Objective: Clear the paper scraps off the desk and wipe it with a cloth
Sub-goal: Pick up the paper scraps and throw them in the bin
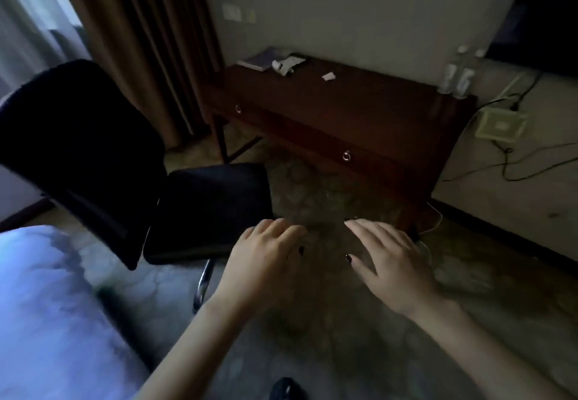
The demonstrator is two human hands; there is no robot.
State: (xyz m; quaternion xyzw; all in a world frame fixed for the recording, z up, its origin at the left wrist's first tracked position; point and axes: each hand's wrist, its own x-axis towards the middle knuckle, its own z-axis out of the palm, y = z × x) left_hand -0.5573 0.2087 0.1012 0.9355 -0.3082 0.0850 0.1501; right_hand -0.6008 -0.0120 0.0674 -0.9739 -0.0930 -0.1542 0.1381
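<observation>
Paper scraps (328,76), white and crumpled, are seen on the dark glossy wooden surface (359,111), while the left hand (266,262) and right hand (387,262) are held empty, fingers relaxed.

No readable text; booklet (257,59), bottles (458,75) on desk (344,111) too dim, blurred.

This looks like a hotel room or bedroom: white bedding on a bed (47,305), a black chair (93,155), a dark wooden desk (359,108) with ring-pull drawers (319,143) against the wall (344,8), long brown curtains (140,39), patterned carpet (312,337), and two water bottles (459,74) at the desk's far right corner.
</observation>
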